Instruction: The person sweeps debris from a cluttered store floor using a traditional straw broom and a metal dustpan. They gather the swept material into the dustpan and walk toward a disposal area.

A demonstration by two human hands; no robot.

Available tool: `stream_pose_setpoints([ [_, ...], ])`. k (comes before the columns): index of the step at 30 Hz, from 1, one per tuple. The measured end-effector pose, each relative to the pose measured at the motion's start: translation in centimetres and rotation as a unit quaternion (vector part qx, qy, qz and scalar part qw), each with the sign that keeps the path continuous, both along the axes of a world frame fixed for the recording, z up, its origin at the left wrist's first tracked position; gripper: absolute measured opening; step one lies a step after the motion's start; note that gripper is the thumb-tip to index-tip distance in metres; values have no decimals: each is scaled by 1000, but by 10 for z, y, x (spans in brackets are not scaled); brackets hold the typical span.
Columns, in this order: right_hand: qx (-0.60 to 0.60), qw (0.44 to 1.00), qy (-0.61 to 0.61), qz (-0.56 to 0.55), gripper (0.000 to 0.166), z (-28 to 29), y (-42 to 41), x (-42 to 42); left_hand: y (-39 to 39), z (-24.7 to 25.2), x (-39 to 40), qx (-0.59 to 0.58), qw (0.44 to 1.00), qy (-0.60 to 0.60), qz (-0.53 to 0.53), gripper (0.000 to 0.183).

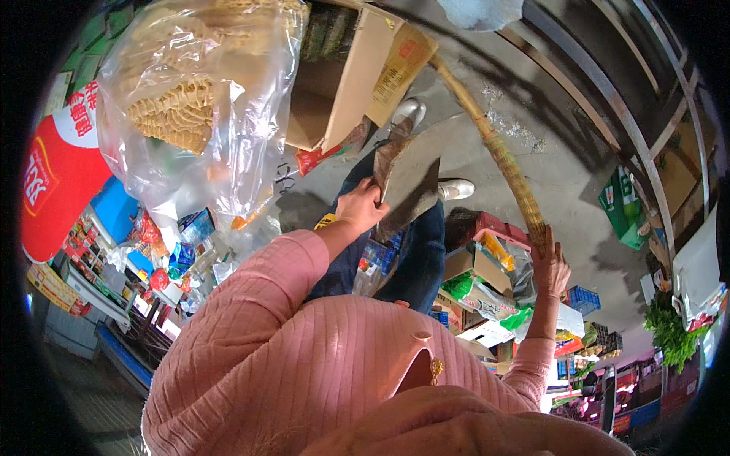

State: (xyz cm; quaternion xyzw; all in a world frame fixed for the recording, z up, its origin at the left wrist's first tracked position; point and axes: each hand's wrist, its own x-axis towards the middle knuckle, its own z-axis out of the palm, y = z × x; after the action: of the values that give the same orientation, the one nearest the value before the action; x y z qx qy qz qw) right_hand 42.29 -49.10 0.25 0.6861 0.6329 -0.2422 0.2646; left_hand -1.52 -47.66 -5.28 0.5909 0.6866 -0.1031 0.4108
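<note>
My left hand (363, 210) grips the edge of a bent grey-brown sheet (412, 174), which could be cardboard or a dustpan. The sheet is held in front of my jeans, above the concrete floor. My right hand (550, 265) holds the thick end of a long stick of bound stalks (505, 157), which looks like a broom handle. It slants away to the upper left. Its far end meets a brown carton flap (402, 74) and is hidden beyond there.
A large clear plastic bag of yellowish honeycomb-textured food (174, 114) is at upper left, beside an open cardboard box (356, 74). A dark red crate (496, 228) and packed boxes are near my right arm. Metal rack bars (604, 91) run along the right.
</note>
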Motion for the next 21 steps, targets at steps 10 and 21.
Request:
stream_pose_setpoints([
  [10, 51, 997, -22, 56, 57, -1, 43, 28, -9, 1, 5, 3, 1000, -1, -9, 24],
  [21, 67, 994, -55, 62, 59, -40, 71, 46, -13, -1, 7, 21, 1000, -1, -3, 24],
])
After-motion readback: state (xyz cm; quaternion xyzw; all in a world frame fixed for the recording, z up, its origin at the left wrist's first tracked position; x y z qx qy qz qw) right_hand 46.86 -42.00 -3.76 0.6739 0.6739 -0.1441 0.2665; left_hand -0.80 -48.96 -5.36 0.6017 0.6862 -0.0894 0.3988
